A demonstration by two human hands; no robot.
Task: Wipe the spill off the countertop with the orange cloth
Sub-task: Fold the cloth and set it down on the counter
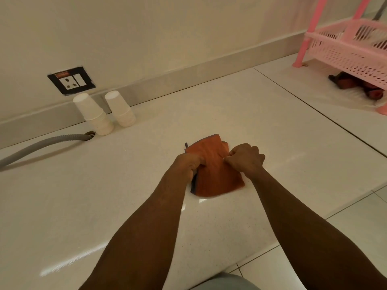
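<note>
An orange cloth (211, 168), folded into a rough rectangle with a dark edge showing along its left side, lies flat near the middle of a pale, speckled countertop (104, 195). Its upper part is bunched into creases. A faint wet sheen, possibly the spill (206, 200), glints on the surface just at the cloth's near edge, though its extent is hard to make out against the glossy top.

Dim warm light, glare streaks on the countertop (62, 206), wide-angle edge distortion.
</note>
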